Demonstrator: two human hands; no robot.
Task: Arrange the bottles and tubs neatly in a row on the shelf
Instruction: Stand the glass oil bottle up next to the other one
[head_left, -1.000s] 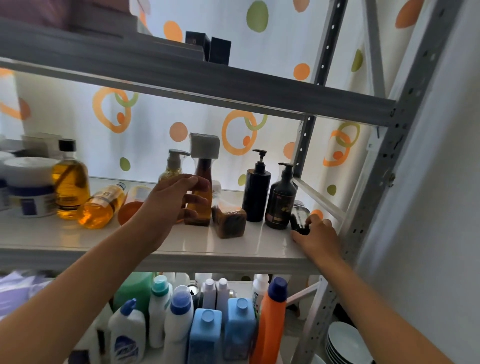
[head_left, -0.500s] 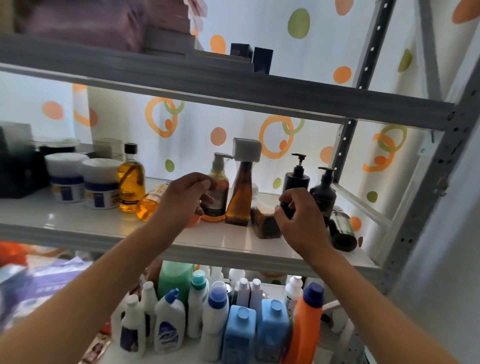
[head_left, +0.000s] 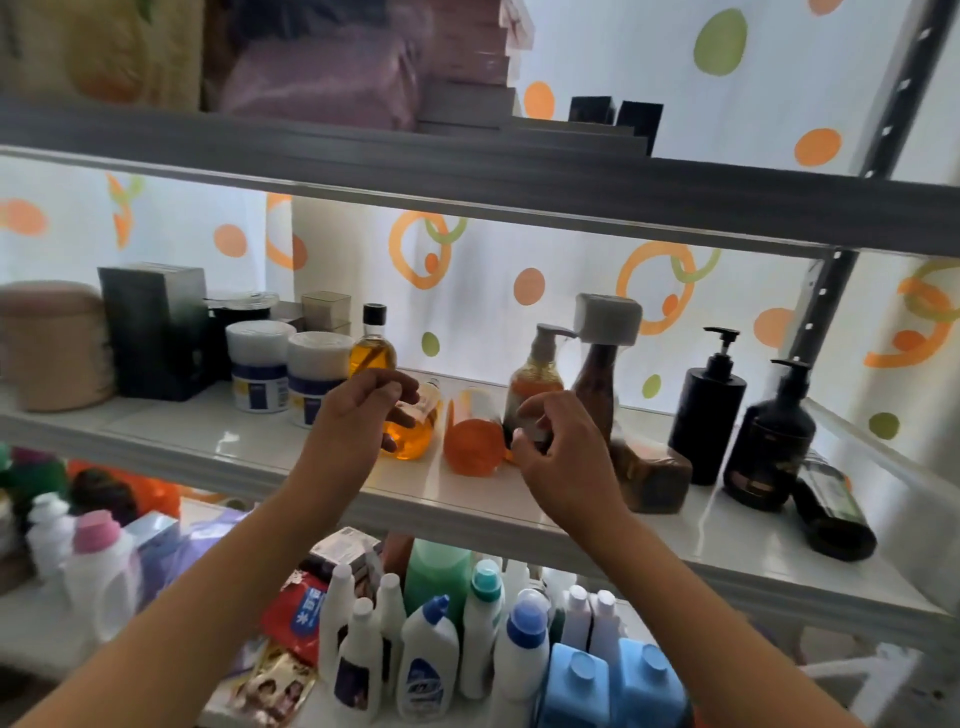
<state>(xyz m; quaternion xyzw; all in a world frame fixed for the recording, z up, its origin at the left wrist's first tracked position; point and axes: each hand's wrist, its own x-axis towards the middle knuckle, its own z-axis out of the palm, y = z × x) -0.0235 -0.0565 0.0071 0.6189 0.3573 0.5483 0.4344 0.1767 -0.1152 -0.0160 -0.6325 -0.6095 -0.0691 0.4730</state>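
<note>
Nearest, at 6 o'clock, the lower shelf (head_left: 62, 623) is crowded with white and blue detergent bottles (head_left: 431, 660); their labels are too blurred to read. Above it, the white middle shelf (head_left: 467, 499) has bare glossy room along its front edge from 9 to 4 o'clock.

The left hand (head_left: 358, 415) hangs over that edge with fingers curled, touching a fallen amber bottle (head_left: 413, 431); whether it grips cannot be told. The right hand (head_left: 561, 452) is closed around a small dark item, just beside a lying orange bottle (head_left: 475, 441).

At 3 o'clock a brown bottle (head_left: 649, 478) and a dark bottle (head_left: 831, 514) lie on their sides. Behind them stand two black pump bottles (head_left: 706, 410), a tall brown bottle (head_left: 597, 379) and an amber pump bottle (head_left: 535, 374).

At 10 o'clock stand two white tubs (head_left: 288, 366) with unreadable blue labels, a round amber bottle (head_left: 373, 348) and a dark box (head_left: 156, 332). A spotted curtain (head_left: 493, 291) backs everything.
</note>
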